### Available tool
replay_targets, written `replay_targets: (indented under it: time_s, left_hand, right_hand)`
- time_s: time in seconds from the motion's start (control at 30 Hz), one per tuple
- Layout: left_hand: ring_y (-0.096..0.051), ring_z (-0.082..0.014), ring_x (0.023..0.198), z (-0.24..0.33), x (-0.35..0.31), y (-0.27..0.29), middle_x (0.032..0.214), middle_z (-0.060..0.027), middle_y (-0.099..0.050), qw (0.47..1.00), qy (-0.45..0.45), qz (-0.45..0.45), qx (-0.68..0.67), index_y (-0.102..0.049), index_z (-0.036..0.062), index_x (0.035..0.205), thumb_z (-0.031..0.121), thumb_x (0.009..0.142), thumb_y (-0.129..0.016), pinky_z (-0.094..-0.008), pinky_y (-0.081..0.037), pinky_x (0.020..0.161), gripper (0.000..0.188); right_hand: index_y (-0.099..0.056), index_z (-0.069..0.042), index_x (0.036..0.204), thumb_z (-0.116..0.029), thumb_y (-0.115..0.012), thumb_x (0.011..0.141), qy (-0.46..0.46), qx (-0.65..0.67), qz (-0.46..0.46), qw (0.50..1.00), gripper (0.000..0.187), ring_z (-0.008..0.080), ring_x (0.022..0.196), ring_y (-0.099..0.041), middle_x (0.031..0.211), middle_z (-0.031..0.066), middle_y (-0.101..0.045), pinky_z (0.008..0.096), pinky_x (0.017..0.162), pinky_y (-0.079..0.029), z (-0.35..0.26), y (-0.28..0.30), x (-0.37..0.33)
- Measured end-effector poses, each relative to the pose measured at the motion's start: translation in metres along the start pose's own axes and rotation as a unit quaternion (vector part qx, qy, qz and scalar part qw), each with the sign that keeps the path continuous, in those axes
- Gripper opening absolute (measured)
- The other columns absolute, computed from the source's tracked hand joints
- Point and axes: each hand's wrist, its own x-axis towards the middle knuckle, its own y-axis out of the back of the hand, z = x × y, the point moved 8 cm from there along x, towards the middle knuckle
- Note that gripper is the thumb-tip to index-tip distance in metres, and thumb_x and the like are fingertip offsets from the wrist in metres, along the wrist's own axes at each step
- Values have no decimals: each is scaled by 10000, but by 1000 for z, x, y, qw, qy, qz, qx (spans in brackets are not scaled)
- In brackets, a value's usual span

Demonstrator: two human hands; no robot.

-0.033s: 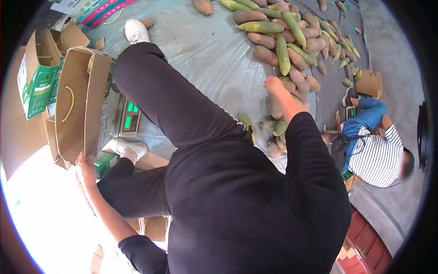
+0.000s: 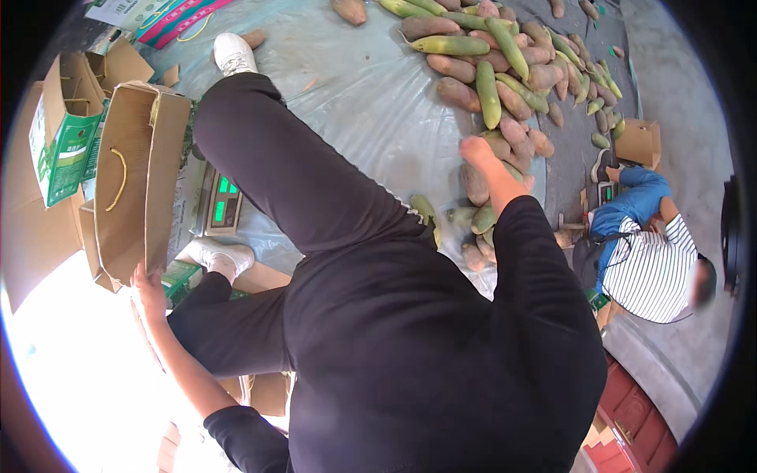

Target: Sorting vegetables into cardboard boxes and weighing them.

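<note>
My left hand has its fingers on the lower edge of an upright open cardboard box with a yellow cord handle, pinching the board at its corner. On the right, my right hand hovers over or rests against the near part of a pile of long green radish-like vegetables and reddish-brown tubers. Its fingers look curled, but they are too blurred to show whether something is in them. Beside the box, a digital scale with lit green displays is partly covered by my leg.
Green printed cartons stand at the far left. A pink and teal box lies at the back. Plastic sheeting covers the floor. Another person in a striped shirt sits at right, near a small carton and another scale.
My right hand has shifted very slightly toward me. The left hand and the box are practically where they were.
</note>
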Motion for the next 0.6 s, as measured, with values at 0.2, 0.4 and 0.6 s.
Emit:
replay_targets:
  time_s: [0.2,0.4,0.6]
  left_hand:
    - [-482,-380,1037,-20,-11,8,1107,-202,-560,999,0,18,45,-517,12,1169,40,774,-607,-449,-383,896,406]
    - [-468,-375,1046,-36,-11,2,1129,-223,-539,998,5,24,49,-474,-29,1212,50,795,-614,-449,-381,905,448]
    - [-474,-394,1032,-33,-9,1,1118,-242,-547,999,4,27,34,-476,-61,1191,62,804,-604,-455,-374,909,427]
  right_hand:
    - [-673,-17,881,-322,-598,738,-177,23,-96,979,345,360,938,-598,953,235,-627,423,839,-468,47,-31,-59]
    - [-634,8,995,-294,-663,699,-320,110,-71,938,424,348,1033,-573,1011,246,-617,390,889,-456,60,-22,-102]
    - [-510,-12,1167,-276,-709,668,-378,125,-112,910,599,332,1115,-538,1159,214,-576,373,935,-439,77,-50,-103]
